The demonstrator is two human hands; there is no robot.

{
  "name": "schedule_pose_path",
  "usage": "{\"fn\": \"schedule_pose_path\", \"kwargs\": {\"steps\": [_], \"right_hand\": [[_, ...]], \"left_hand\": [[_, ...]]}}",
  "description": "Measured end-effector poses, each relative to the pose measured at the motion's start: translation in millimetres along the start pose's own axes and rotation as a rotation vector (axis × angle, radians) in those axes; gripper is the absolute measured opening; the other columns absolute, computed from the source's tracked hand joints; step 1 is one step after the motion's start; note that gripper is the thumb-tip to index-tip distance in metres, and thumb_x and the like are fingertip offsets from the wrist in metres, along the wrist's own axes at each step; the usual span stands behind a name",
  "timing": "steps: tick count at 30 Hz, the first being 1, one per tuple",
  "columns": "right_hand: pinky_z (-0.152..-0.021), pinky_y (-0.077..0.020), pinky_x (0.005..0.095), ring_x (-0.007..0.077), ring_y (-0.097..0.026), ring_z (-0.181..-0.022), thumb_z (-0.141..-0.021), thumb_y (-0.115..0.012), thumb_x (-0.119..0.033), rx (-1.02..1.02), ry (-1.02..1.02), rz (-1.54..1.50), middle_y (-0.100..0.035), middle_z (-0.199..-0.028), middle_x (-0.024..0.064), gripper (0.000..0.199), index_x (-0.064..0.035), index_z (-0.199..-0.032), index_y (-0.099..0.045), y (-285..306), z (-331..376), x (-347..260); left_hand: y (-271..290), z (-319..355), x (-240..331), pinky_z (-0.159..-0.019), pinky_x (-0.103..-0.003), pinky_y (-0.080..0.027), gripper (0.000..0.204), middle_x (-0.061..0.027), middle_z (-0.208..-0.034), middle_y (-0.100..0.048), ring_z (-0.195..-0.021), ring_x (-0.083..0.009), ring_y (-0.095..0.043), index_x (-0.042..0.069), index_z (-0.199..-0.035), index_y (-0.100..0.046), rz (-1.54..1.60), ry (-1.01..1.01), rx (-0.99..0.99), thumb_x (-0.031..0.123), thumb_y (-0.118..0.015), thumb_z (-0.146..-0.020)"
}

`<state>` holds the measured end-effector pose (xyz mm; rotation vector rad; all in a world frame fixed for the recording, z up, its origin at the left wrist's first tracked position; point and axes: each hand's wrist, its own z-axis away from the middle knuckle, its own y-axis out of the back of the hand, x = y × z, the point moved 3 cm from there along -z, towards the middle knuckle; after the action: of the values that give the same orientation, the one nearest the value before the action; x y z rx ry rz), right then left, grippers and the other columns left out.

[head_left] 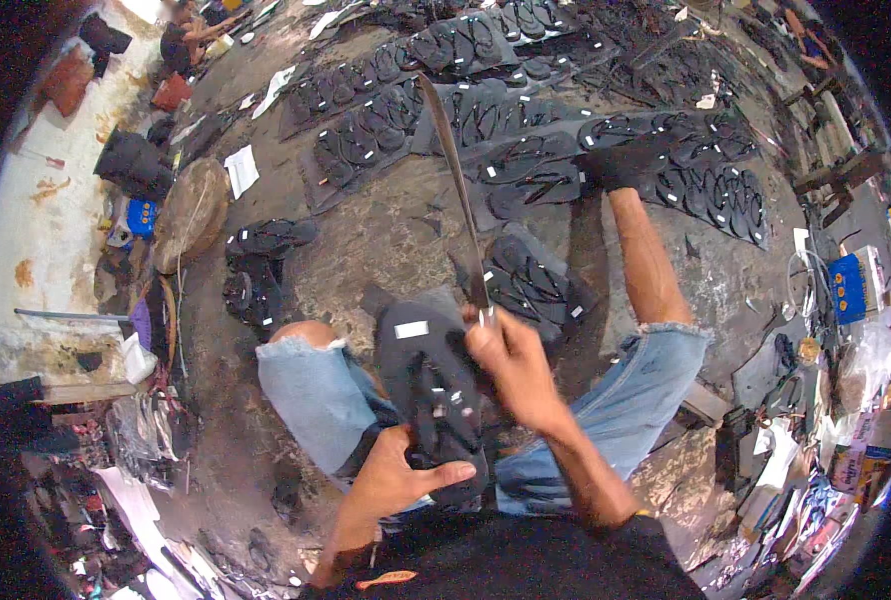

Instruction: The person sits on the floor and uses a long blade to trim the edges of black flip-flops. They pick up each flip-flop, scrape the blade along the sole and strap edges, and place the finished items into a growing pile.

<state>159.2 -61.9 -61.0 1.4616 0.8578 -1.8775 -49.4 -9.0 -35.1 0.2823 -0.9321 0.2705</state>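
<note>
A black flip-flop sandal [414, 358] with a white label near its toe lies between my knees, its heel toward me. My left hand [396, 482] is closed on the heel end, thumb across the top. Dark sheet material [436, 302] sticks out past the toe; whether it is joined to the sole I cannot tell. In my right hand [518, 368] is a long, narrow knife [458, 170], gripped by its handle, blade pointing up and away. That hand is beside the sandal's right edge and slightly blurred. Whether the blade touches the sandal is hard to see.
Just beyond my right hand, more black sandals [534, 285] lie on dark sheet. Rows of sandals [406, 62] spread across the far floor. A round wooden block [191, 215] stands at left. Scraps and packaging [826, 470] pile up at right. Another person [188, 40] sits far left.
</note>
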Motion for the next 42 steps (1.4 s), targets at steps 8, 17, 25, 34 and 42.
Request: {"fn": "schedule_pose_path", "kwargs": {"steps": [8,17,25,34,42], "right_hand": [[-0.067,-0.0510,0.0345,0.0175,-0.065,-0.073,-0.100,-0.064,-0.033,-0.003,0.180,0.215,-0.069,-0.081,0.0093,0.044,-0.0009,-0.131,-0.063,7,104,-18],[-0.065,-0.0503,0.0537,0.0513,-0.065,-0.078,-0.099,-0.060,-0.033,-0.254,-0.262,0.614,-0.066,-0.080,0.0265,0.030,-0.0049,-0.109,-0.061,56,265,25],[-0.066,-0.0494,0.0564,0.0517,-0.064,-0.077,-0.101,-0.057,-0.043,-0.265,-0.208,0.634,-0.064,-0.075,0.0274,0.039,-0.0048,-0.109,-0.060,36,161,20],[-0.071,-0.0503,0.0599,0.0516,-0.065,-0.078,-0.103,-0.052,-0.048,-0.578,-0.127,0.790,-0.065,-0.072,0.0264,0.045,-0.0054,-0.112,-0.062,23,44,-38],[-0.068,-0.0498,0.0403,0.0214,-0.064,-0.077,-0.111,-0.039,-0.040,-0.017,-0.248,0.150,-0.065,-0.081,0.0091,0.048,0.0000,-0.104,-0.064,38,21,-17]], "left_hand": [[36,0,41,-0.090,-0.031,-0.055,0.038,-0.0076,-0.111,-0.068,-0.100,-0.0138,-0.066,0.000,-0.134,-0.054,0.701,-0.213,0.267,0.015,-0.066,-0.101],[29,35,28,-0.096,-0.030,-0.050,0.043,-0.0046,-0.117,-0.066,-0.108,-0.0134,-0.063,0.000,-0.138,-0.053,0.743,0.029,0.305,0.021,-0.065,-0.103],[38,9,42,-0.096,-0.029,-0.048,0.038,-0.0023,-0.116,-0.064,-0.108,-0.0108,-0.059,0.001,-0.131,-0.055,0.435,0.074,-0.022,0.023,-0.066,-0.103],[47,-13,57,-0.093,-0.029,-0.049,0.037,-0.0043,-0.114,-0.064,-0.105,-0.0102,-0.058,-0.001,-0.129,-0.054,0.236,0.120,-0.166,0.021,-0.067,-0.102],[50,-20,104,-0.092,-0.036,-0.054,0.042,-0.0079,-0.118,-0.066,-0.106,-0.0188,-0.063,0.002,-0.133,-0.056,0.202,-0.101,0.106,0.017,-0.072,-0.097]]}}
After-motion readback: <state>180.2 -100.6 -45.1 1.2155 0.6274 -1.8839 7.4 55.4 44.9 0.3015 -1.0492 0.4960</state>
